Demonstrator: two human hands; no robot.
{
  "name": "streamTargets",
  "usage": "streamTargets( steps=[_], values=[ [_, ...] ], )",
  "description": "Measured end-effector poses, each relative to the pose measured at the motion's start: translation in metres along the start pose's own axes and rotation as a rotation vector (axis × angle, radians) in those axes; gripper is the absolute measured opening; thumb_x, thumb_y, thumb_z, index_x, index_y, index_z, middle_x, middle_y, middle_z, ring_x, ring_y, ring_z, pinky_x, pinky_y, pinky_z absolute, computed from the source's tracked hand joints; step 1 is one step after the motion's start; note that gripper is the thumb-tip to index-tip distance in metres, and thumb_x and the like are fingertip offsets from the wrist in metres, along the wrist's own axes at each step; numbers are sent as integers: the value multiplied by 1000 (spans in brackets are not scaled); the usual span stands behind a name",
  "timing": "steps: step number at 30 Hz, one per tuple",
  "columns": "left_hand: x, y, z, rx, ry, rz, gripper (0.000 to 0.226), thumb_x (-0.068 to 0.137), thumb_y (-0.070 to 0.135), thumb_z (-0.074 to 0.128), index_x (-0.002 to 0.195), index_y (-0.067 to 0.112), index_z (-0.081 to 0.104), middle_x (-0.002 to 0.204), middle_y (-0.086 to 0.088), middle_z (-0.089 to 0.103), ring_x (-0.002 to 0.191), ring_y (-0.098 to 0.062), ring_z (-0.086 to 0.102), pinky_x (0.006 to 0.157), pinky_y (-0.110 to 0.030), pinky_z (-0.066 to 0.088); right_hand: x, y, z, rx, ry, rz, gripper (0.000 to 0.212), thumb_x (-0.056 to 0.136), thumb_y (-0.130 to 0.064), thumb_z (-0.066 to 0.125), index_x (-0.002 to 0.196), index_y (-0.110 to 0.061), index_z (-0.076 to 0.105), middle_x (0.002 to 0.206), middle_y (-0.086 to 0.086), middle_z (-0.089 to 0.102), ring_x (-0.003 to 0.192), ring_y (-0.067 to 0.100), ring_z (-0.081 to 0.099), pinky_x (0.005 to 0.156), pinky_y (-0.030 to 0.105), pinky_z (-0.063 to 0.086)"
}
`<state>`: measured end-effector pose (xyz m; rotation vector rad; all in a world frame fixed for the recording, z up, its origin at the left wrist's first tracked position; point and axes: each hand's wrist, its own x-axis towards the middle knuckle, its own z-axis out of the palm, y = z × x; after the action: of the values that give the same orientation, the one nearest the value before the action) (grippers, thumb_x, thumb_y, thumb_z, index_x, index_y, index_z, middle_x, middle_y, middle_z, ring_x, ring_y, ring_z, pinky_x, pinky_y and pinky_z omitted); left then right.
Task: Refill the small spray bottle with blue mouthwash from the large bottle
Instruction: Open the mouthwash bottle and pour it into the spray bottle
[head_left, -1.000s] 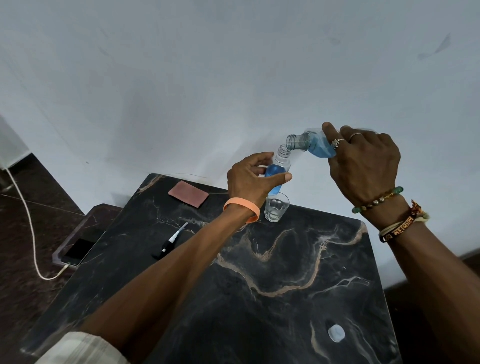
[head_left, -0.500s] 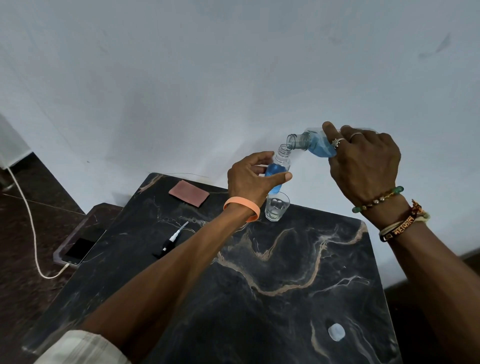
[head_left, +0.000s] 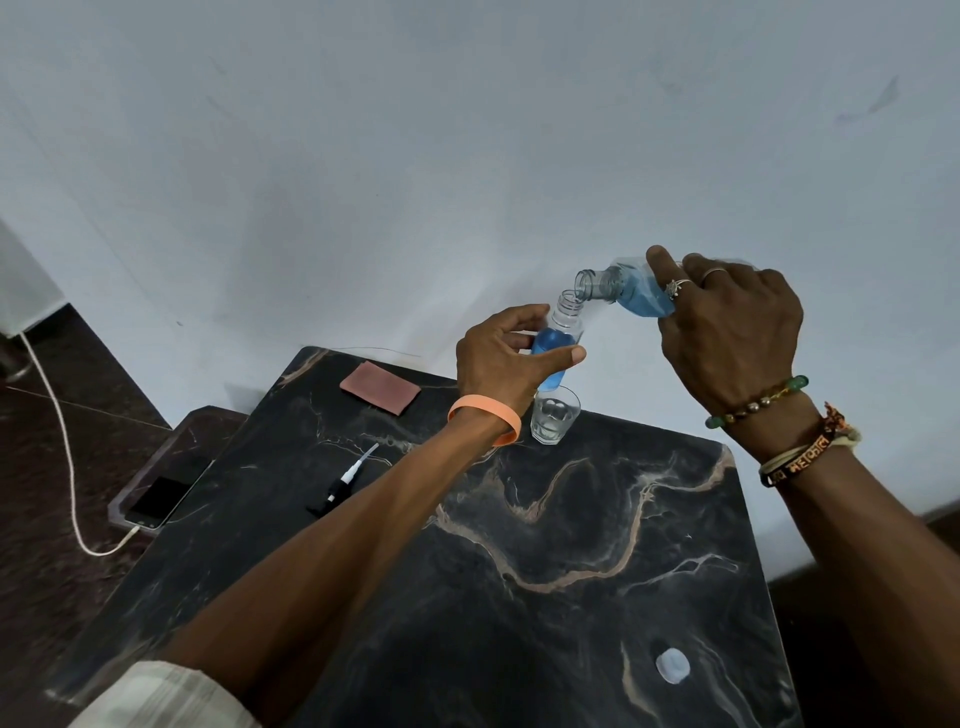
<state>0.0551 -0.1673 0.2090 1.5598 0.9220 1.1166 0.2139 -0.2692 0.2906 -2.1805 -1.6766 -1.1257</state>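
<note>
Near edge of black veined marble table (head_left: 519, 597): bare. Above its far edge, my left hand (head_left: 506, 364) is clamped on the small clear plastic spray bottle (head_left: 561, 338), upright, part blue. My right hand (head_left: 727, 322) grips the large clear mouthwash bottle (head_left: 631, 291), long axis tilted, mouth just above-right of the small neck.

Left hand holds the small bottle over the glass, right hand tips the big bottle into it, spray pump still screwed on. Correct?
Not quite. The head view shows the small bottle's neck open; the spray pump lies on the table. The rest holds: left hand, glass, right hand, big bottle.
</note>
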Motion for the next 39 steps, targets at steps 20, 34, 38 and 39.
streamTargets(
  steps=[20, 34, 38, 39],
  values=[
    [-2, 0, 1, -18, 13, -3, 56, 60, 35, 90, 111, 21, 70, 108, 5, 72, 85, -4, 67, 69, -8, 52, -2, 0, 0, 9, 24, -12, 52, 81, -6, 62, 133, -10, 57, 112, 23, 67, 96, 43, 64, 77, 44, 47],
    [-1, 0, 4, -12, 5, -2, 56, 60, 35, 89, 111, 21, 70, 108, 5, 72, 83, -1, 66, 68, -6, 51, -2, 3, 2, 2, 33, -15, 51, 81, -6, 63, 132, -10, 58, 111, 23, 67, 96, 44, 64, 76, 45, 47],
    [0, -1, 4, -16, 11, -5, 56, 60, 35, 90, 110, 21, 70, 107, 6, 72, 81, 4, 65, 65, -4, 49, -1, 4, 2, -1, 27, -17, 51, 83, -7, 62, 133, -10, 57, 112, 23, 67, 96, 44, 64, 76, 45, 47],
    [0, -1, 5, -13, 11, -6, 55, 60, 35, 89, 110, 21, 70, 107, 7, 71, 80, 4, 64, 65, -3, 48, -1, 4, 2, 3, 26, -16, 50, 83, -7, 62, 133, -10, 57, 112, 23, 67, 97, 44, 64, 77, 45, 47]
  ],
)
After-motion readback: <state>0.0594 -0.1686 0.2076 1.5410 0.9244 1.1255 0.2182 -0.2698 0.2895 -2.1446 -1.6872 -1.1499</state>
